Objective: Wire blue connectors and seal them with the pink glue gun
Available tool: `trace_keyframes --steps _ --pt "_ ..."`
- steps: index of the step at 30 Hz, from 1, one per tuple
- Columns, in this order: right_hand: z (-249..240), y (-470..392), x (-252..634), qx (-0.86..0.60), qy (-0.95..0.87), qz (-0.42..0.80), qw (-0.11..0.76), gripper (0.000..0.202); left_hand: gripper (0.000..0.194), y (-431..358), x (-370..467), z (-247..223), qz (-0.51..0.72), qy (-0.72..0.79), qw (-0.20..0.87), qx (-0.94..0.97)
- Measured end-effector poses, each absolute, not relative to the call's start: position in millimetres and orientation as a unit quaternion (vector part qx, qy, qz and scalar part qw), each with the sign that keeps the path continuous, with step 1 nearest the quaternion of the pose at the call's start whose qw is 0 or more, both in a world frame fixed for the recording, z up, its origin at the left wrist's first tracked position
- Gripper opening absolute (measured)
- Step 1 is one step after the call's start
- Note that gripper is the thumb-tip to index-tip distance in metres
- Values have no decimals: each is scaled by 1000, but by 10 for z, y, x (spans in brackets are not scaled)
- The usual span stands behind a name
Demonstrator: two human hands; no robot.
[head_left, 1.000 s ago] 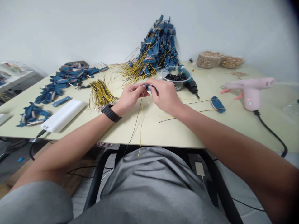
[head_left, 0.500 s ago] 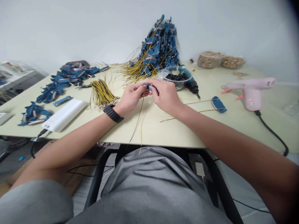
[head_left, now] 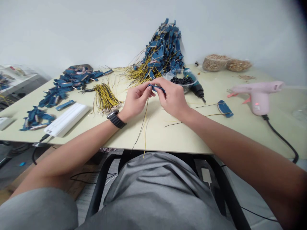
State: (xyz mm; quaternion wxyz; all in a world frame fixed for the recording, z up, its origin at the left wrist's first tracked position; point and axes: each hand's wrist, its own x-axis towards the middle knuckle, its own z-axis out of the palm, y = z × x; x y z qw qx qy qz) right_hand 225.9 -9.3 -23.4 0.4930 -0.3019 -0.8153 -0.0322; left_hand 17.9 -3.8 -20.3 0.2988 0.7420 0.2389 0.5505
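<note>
Between my two hands is a small blue piece [head_left: 158, 88], mostly covered by my fingers. My left hand [head_left: 137, 99] pinches its left end between thumb and fingers. Wrapped over its right part is my right hand [head_left: 171, 95], closed on the same piece. A thin black wire and a yellow wire [head_left: 145, 134] hang from it toward the table's front edge. To the right of my right hand lies another blue piece [head_left: 225, 108] with a black and a yellow wire stretching left from it. A bundle of yellow and black wires [head_left: 106, 97] rests left of my left hand.
Behind my hands rises a tall heap of blue wired pieces [head_left: 165, 48]. A clear bowl of small black parts [head_left: 181, 80] stands before a teal power screwdriver [head_left: 198, 89]. The pink glue gun [head_left: 260, 95] is at right. A white box [head_left: 67, 119] and loose blue pieces [head_left: 69, 81] lie left.
My right hand has shifted slightly on the blue piece, which now looks tilted a little differently. The view has moved marginally. Both hands keep their hold.
</note>
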Motion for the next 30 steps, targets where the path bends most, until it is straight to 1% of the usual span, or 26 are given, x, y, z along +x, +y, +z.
trace_keyframes --steps 4,8,14,16,19,21,23,30 --pt "-244 -76 2264 -293 -814 -37 501 40 60 -59 180 -196 547 240 276 753" --pt "-213 -111 2267 -304 -816 -21 491 40 60 -46 164 -217 540 245 271 758" --pt "-177 -130 2259 -331 -811 0 482 36 62 59 131 -286 520 251 315 753" --pt "-170 -125 2256 -343 -809 6 478 35 54 60 127 -279 516 256 342 742" --pt "-155 -132 2252 -358 -804 25 473 33 31 2 135 -228 519 281 376 715" --pt "-141 -145 2250 -373 -799 40 470 32 21 -47 144 -186 518 297 393 699" --pt "-125 -158 2248 -381 -796 48 468 32 19 -78 152 -155 517 303 407 690" --pt "-88 -185 2247 -366 -806 50 463 33 20 -71 151 -149 515 301 424 682"
